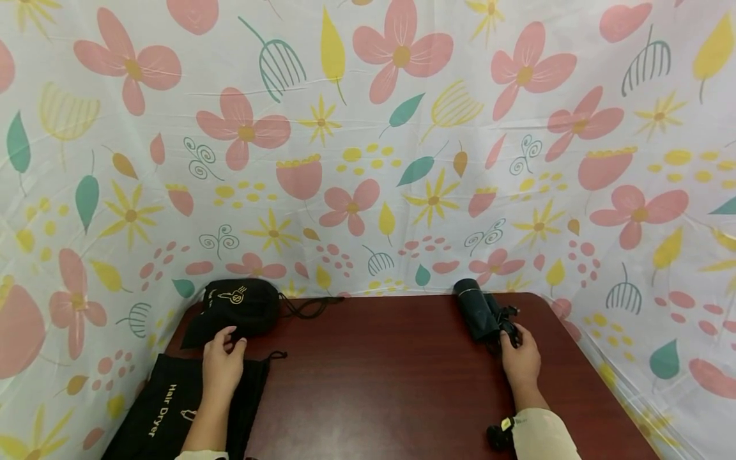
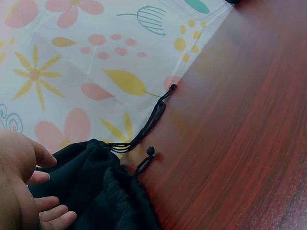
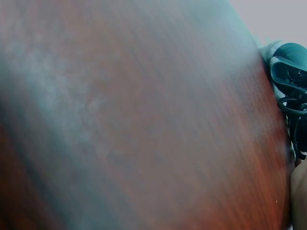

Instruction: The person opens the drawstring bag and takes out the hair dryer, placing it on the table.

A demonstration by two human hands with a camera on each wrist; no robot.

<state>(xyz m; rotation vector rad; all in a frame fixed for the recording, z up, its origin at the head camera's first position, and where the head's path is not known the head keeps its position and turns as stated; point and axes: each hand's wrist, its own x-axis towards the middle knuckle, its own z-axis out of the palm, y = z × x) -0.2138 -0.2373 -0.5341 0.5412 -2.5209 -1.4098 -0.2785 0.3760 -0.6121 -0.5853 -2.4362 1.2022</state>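
My left hand [image 1: 223, 361], fingers loosely bent and holding nothing, hovers over a flat black drawstring bag [image 1: 158, 402] lettered "Hair Dryer". Just beyond its fingertips sits a filled black pouch [image 1: 244, 306] with a gold dryer print. In the left wrist view, the left fingers [image 2: 50, 203] are spread beside black cloth with drawstrings. At the table's far right, my right hand [image 1: 522, 361] grips a dark hair dryer [image 1: 476, 311] near its bundled black cord [image 1: 507, 318]. The right wrist view catches the dryer [image 3: 288, 62] only at its right edge, with little of the hand.
The reddish-brown table [image 1: 374, 370] lies between the hands. Thin black drawstrings [image 1: 307, 308] trail from the pouch along the back edge. A black plug-like piece [image 1: 499, 437] lies near the right sleeve. Flower-printed cloth [image 1: 356, 160] hangs behind and along both sides.
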